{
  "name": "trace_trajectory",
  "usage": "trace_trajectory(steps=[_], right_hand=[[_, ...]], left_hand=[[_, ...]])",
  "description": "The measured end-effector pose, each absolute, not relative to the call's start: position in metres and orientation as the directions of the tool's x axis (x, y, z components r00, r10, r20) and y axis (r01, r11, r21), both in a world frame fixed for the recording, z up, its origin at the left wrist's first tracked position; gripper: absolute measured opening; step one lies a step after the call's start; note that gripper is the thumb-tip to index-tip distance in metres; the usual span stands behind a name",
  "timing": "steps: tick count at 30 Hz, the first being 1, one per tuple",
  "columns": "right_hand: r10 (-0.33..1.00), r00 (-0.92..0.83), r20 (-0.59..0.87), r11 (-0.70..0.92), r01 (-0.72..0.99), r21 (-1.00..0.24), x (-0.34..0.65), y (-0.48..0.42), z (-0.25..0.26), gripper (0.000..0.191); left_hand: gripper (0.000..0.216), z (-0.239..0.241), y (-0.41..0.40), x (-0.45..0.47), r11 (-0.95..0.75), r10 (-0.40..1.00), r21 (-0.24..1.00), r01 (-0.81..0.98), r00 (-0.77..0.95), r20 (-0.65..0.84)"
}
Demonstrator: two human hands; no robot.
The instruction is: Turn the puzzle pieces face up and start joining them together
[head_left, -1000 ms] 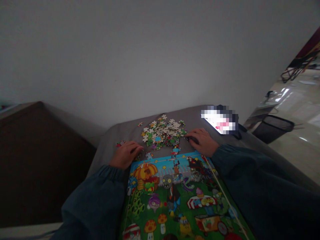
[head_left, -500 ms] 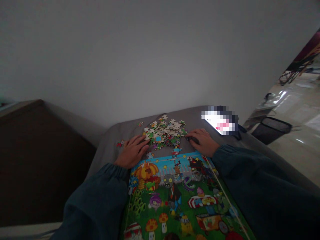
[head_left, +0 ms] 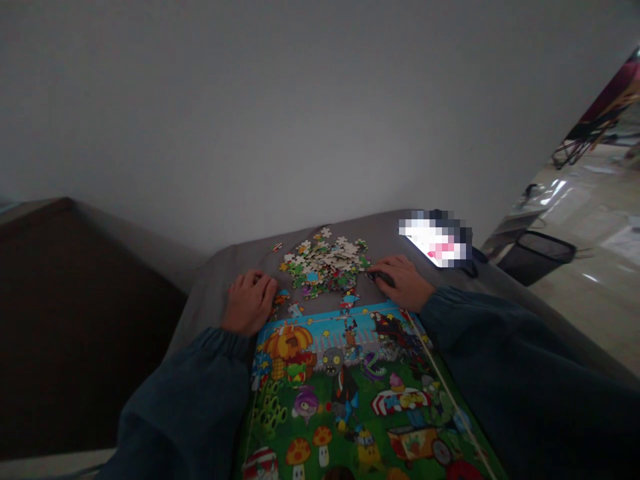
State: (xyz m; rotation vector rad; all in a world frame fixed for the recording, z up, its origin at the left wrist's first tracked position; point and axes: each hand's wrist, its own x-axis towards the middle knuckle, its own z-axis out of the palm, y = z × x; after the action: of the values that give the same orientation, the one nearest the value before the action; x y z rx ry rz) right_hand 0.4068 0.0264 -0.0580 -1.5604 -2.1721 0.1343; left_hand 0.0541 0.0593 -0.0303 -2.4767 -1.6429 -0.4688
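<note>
Now your curled left hand (head_left: 250, 301) draws back left, uncovering that edge of the multicoloured jigsaw-piece heap (head_left: 327, 263); your right hand (head_left: 401, 283) rests at its right. Whether either pinches anything, I can't tell. Nearer lies the green cartoon-printed board (head_left: 363, 393).

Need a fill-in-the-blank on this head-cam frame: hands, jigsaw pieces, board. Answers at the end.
1. The heap of small, pale-backed jigsaw pieces lies ____ the bare left hand and the bare right hand.
2. Of those two hands, the ____ one is nearer the flat, dark-edged device with a bright lit screen.
3. On the rectangular, cartoon-printed board, the sky strip at the far edge is blue, while the background nearer the wearer is mostly ____.

Missing words: between; right; green.
</note>
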Motion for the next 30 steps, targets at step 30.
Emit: trace_trajectory(steps=[30], right_hand=[[0.928,-0.243,0.282,0.333,0.879,-0.341,0.406,0.025,-0.054,0.032]], left_hand=[[0.047,-0.035,0.048,0.072,-0.555,0.824,-0.013,0.832,0.551,0.132]])
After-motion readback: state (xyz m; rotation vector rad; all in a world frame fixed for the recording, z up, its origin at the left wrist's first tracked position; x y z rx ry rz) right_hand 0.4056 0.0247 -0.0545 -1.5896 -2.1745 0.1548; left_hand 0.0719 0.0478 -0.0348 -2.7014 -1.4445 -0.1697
